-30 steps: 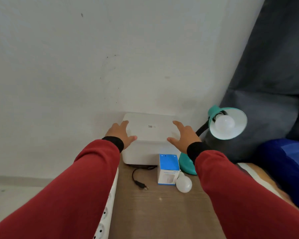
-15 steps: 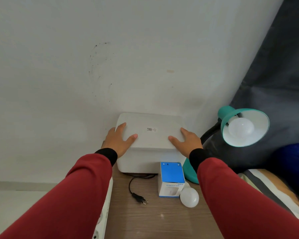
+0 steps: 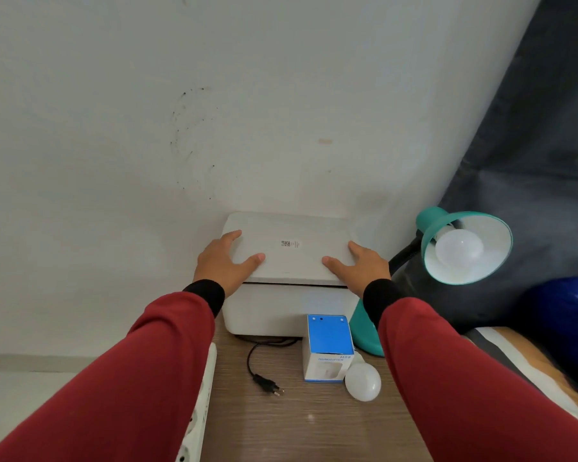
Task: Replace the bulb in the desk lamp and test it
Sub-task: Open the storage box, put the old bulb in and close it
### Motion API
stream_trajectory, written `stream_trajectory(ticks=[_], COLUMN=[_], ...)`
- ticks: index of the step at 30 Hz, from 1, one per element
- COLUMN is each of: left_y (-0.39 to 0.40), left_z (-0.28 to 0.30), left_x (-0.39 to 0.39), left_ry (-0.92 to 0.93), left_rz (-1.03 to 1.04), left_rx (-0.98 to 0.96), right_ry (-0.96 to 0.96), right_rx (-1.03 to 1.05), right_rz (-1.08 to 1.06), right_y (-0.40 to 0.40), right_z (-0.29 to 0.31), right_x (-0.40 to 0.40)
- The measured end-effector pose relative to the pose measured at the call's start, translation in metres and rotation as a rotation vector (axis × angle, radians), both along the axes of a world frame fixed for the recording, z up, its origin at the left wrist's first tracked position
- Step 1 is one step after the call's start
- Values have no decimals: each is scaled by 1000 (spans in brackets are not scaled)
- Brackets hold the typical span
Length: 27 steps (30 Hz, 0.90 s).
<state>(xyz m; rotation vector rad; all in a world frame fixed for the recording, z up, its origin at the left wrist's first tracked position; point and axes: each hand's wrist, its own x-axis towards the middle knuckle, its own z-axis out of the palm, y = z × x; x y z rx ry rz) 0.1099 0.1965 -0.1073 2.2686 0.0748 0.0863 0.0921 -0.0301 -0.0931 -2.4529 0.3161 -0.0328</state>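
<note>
Both hands lie flat and open on the lid (image 3: 289,251) of a white box (image 3: 281,311) against the wall, gripping nothing, and the lid's front edge sits slightly raised off the box; the left hand (image 3: 224,261) presses the lid's left side, thumb pointing inward; left of that arm a white power strip (image 3: 201,405) runs along the wooden table (image 3: 281,431); a black plug (image 3: 267,385) on its cord lies loose in front of the box; next a blue-and-white carton (image 3: 327,351) stands upright, with a spare bulb (image 3: 362,381) lying touching its right corner; the right hand (image 3: 361,265) covers the lid's right side; furthest right the teal desk lamp (image 3: 431,225) tilts its shade toward us, a white bulb (image 3: 459,246) seated inside.
</note>
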Motion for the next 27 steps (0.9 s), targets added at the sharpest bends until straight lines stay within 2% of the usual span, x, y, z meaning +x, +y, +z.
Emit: stream_trajectory(ticks=[7, 14, 22, 27], left_y=[-1, -5, -9, -14], left_z=[17, 29, 3, -29], left_x=[-18, -87, -200, -257], left_ry=[-5, 11, 53, 149], left_rz=[27, 8, 7, -3], left_rx=[36, 57, 113, 152], right_ry=[-78, -76, -15, 56], right_rx=[0, 25, 85, 31], right_rz=[-8, -34, -66, -69], right_y=[1, -2, -4, -8], right_z=[19, 30, -2, -31], right_x=[-21, -97, -208, -266])
